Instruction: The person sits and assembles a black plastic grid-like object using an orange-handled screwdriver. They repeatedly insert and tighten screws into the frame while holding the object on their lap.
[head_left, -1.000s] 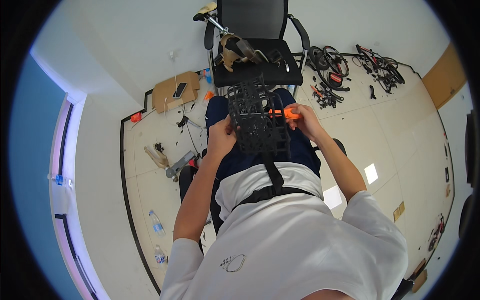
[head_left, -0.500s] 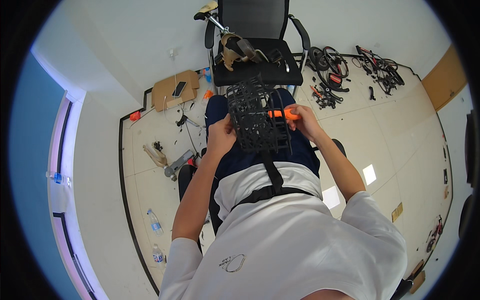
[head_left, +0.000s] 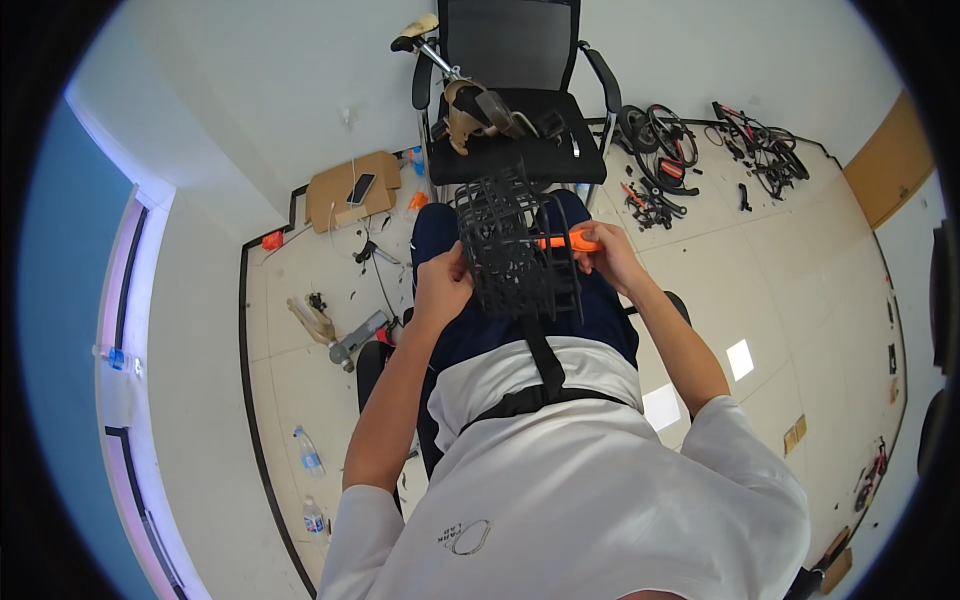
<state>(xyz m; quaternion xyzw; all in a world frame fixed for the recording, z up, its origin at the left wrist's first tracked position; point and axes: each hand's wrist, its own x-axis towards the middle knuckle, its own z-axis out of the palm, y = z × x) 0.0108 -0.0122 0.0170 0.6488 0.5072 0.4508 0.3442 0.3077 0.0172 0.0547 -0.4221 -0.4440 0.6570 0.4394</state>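
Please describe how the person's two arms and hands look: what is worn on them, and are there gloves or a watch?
Both forearms are bare below short white T-shirt sleeves. The left hand and right hand wear no gloves. No watch, ring or bracelet is visible on either wrist, though such small details are hard to tell in this wide view.

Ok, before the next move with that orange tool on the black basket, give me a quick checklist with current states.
1. Left hand steadies the black mesh basket at its left side: ok.
2. Right hand holds the orange tool: ok.
3. Tool tip against the basket's right side: looks ok, exact contact point cannot tell.
4. Basket resting on the lap, above the thighs: ok.
5. What kind of tool tip, and whether it is engaged: cannot tell, too small.
6. Black chair stands close ahead with parts on its seat, limiting room forward: not ok.
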